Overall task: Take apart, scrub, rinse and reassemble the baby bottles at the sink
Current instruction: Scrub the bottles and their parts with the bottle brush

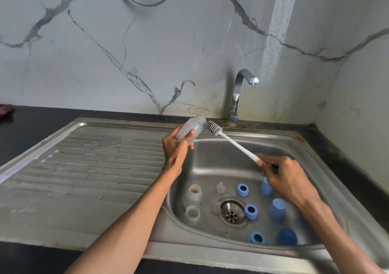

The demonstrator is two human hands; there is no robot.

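Bottle brush brought to the mouth of a held bottle, above the sink's back rim.

Over the sink (210, 164), a light, likely slippery clear bottle (190, 129) is gripped at mid-body by the left hand (175, 147); the stiff brush (213, 126) is pinched at its handle end by the right hand (283, 176). Open room is left above the basin; loose parts crowd its front.

basin (221, 164) rear: open | floor: rings, caps, bottles crowd drain (232, 212) (tap (239, 97) behind)
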